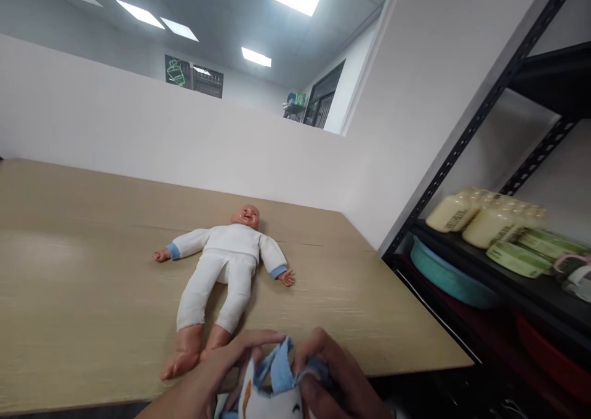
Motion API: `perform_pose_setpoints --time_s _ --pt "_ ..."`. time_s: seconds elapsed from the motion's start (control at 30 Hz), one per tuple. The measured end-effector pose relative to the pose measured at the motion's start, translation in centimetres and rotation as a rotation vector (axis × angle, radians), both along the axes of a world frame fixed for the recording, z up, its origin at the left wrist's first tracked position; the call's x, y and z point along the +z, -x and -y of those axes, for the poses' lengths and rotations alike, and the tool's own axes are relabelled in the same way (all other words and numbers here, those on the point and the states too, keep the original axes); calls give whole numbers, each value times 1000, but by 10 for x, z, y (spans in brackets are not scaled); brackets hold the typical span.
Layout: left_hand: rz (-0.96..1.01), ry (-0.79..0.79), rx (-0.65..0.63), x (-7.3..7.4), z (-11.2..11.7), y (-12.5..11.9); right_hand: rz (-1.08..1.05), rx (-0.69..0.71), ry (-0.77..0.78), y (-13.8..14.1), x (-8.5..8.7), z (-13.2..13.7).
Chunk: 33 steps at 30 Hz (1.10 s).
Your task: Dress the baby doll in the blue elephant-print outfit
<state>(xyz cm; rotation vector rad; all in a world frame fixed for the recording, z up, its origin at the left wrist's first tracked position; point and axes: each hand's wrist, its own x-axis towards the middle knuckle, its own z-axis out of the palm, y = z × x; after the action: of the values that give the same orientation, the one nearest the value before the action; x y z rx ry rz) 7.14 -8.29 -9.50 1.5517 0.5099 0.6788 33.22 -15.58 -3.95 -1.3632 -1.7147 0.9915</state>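
Note:
At the table's front edge, both my hands hold a small white and blue baby garment (272,400) with an orange and dark print. My left hand (242,354) grips its left side, thumb and fingers partly behind the cloth. My right hand (325,373) pinches the blue edging, holding the opening spread. The garment's lower part is cut off by the frame. Just beyond my left hand lies a baby doll (231,247) on its back, in a white top and trousers with blue cuffs, arms spread and feet bare toward me.
The doll lies on a wooden table (92,302) backed by a low white partition (184,136). At the right, a black shelf rack (466,130) holds several cream bottles (484,219), green packs (519,259) and a teal basin (450,277). A red basin (554,357) sits lower down.

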Motion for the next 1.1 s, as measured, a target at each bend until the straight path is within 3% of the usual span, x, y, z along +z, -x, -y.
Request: perform_pose_setpoints --time_s 0.17,0.27,0.37,0.47,0.6,0.77,0.83,0.97,1.1 --pt "288 204 -205 1 -15 -15 99 -128 16 -2 12 -10" --pt "260 201 -261 1 -23 -23 108 -98 10 -4 15 -10" --pt "117 32 -163 8 -27 -27 150 -64 -41 -5 21 -12" --pt "122 -114 -111 16 -29 -28 85 9 -156 -4 24 -19" --pt "146 -107 -76 16 -32 -27 -7 19 -290 -4 20 -29" --pt "318 -35 54 12 -35 -24 28 -82 -131 -12 13 -32" --pt "401 -1 29 14 -33 -21 33 -57 -127 -13 13 -32" --pt "371 -4 57 23 -26 -18 10 83 -221 -2 8 -31" --pt "360 -76 193 29 -25 -20 98 63 -16 20 -12 -32"
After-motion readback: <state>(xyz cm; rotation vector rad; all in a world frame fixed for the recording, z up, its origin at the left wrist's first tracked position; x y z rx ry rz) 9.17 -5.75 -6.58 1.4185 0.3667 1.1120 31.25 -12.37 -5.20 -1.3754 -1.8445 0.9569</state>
